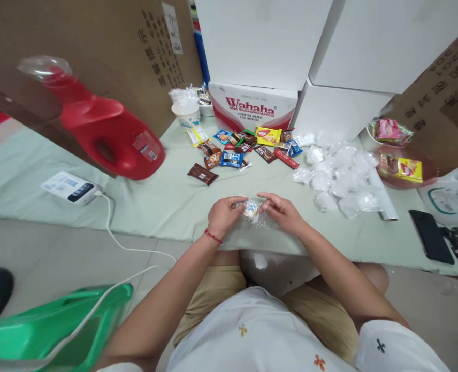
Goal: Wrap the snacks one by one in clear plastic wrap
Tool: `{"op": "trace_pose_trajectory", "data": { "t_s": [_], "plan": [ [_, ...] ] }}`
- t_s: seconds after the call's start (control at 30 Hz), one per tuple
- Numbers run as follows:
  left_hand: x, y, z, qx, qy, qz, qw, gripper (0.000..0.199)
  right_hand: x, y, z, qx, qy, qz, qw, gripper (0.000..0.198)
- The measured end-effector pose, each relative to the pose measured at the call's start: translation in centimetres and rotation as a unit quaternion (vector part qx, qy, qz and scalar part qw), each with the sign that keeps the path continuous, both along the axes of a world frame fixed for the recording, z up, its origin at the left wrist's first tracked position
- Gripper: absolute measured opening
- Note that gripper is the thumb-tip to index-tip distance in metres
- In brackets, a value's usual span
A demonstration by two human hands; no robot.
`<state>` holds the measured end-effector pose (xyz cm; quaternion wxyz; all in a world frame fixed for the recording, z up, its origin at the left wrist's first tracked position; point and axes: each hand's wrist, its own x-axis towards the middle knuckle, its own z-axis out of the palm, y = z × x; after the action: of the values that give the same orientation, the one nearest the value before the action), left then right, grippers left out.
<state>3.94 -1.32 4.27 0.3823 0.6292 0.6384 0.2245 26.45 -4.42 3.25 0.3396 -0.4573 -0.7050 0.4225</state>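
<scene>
A small snack packet (251, 208) with a white and blue wrapper lies in clear plastic wrap (257, 220) above the front part of the table. My left hand (225, 214), with a red cord at the wrist, pinches the packet and film from the left. On the other side, my right hand (282, 213) has its thumb and fingers at the film's right edge, the index finger stretched out above; the exact grip is partly hidden. Beyond both hands is a loose pile of wrapped snacks, among them a brown packet (202, 174) and a yellow wafer packet (268, 136).
Crumpled clear plastic bundles (335, 168) and a film roll (382, 196) lie right. A red jug (112, 134) and white power strip (69, 187) stand left. Behind are a Wahaha box (254, 106) and paper bowl (186, 114). A phone (430, 236) lies near the right edge.
</scene>
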Motion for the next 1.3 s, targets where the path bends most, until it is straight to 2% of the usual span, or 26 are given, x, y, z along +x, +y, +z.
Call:
{"op": "trace_pose_trajectory", "data": {
  "t_s": [0.07, 0.1, 0.17, 0.2, 0.27, 0.33, 0.47, 0.6, 0.7, 0.77, 0.87, 0.93, 1.0, 1.03, 1.1, 1.17, 1.23, 1.3],
  "plan": [
    [0.0, -0.1, 0.0, 0.034, 0.03, 0.006, 0.999, 0.042, 0.7, 0.4, -0.5, 0.034, -0.1, -0.135, 0.985, 0.045],
    [0.0, -0.1, 0.0, 0.053, 0.043, 0.012, 0.998, 0.052, 1.1, 0.5, -0.7, 0.042, -0.161, -0.173, 0.971, 0.047],
    [0.2, -0.1, -0.2, 0.07, 0.079, 0.032, 0.994, 0.075, 1.7, 0.4, -1.0, 0.017, -0.263, -0.186, 0.947, 0.055],
    [0.4, -0.2, -0.4, 0.064, 0.101, 0.04, 0.992, 0.078, 1.9, 0.1, -1.0, -0.006, -0.293, -0.177, 0.939, 0.052],
    [0.8, -0.4, -1.0, 0.045, 0.133, 0.045, 0.989, 0.063, 2.0, -0.6, -1.0, -0.035, -0.312, -0.155, 0.937, 0.034],
    [1.2, -0.7, -1.6, 0.047, 0.139, 0.033, 0.989, 0.045, 1.9, -1.5, -0.9, -0.023, -0.298, -0.136, 0.945, 0.018],
    [1.9, -1.4, -1.9, 0.086, 0.11, 0.013, 0.99, 0.027, 1.1, -3.4, -0.1, -0.005, -0.249, -0.142, 0.958, 0.006],
    [2.2, -2.3, -0.8, 0.103, 0.039, -0.006, 0.994, 0.024, 0.5, -5.3, 0.7, -0.089, -0.14, -0.213, 0.963, 0.017],
    [3.0, -3.5, -0.2, 0.181, 0.02, -0.016, 0.983, 0.022, -0.7, -6.2, 0.7, -0.127, -0.023, -0.255, 0.958, 0.025],
    [3.9, -4.4, -0.4, 0.255, 0.031, -0.058, 0.965, 0.018, -2.1, -6.4, 0.3, -0.142, 0.077, -0.265, 0.951, 0.026],
    [5.2, -5.6, -1.6, 0.332, 0.045, -0.13, 0.933, 0.017, -3.9, -6.6, -0.4, -0.185, 0.257, -0.257, 0.913, 0.03],
    [5.6, -6.3, -2.7, 0.353, 0.028, -0.175, 0.919, 0.027, -4.5, -6.9, -0.8, -0.231, 0.36, -0.264, 0.865, 0.037],
    [5.6, -7.1, -3.4, 0.355, -0.005, -0.247, 0.902, 0.04, -4.5, -7.2, -1.1, -0.265, 0.419, -0.287, 0.82, 0.045],
    [5.6, -7.6, -3.7, 0.351, -0.027, -0.287, 0.891, 0.048, -4.4, -7.2, -1.1, -0.27, 0.429, -0.298, 0.809, 0.047],
    [5.4, -8.5, -3.7, 0.334, -0.082, -0.336, 0.877, 0.059, -4.1, -7.2, -1.2, -0.263, 0.424, -0.305, 0.811, 0.048],
    [5.3, -9.3, -3.2, 0.296, -0.16, -0.304, 0.891, 0.059, -3.7, -7.0, -1.2, -0.247, 0.407, -0.305, 0.825, 0.05],
    [5.3, -9.7, -2.4, 0.233, -0.269, -0.217, 0.909, 0.05, -3.2, -6.6, -1.2, -0.231, 0.398, -0.32, 0.828, 0.055],
    [5.4, -9.6, -1.5, 0.167, -0.381, -0.108, 0.903, 0.035, -2.6, -6.3, -1.3, -0.212, 0.397, -0.339, 0.826, 0.061]
  ]
}}
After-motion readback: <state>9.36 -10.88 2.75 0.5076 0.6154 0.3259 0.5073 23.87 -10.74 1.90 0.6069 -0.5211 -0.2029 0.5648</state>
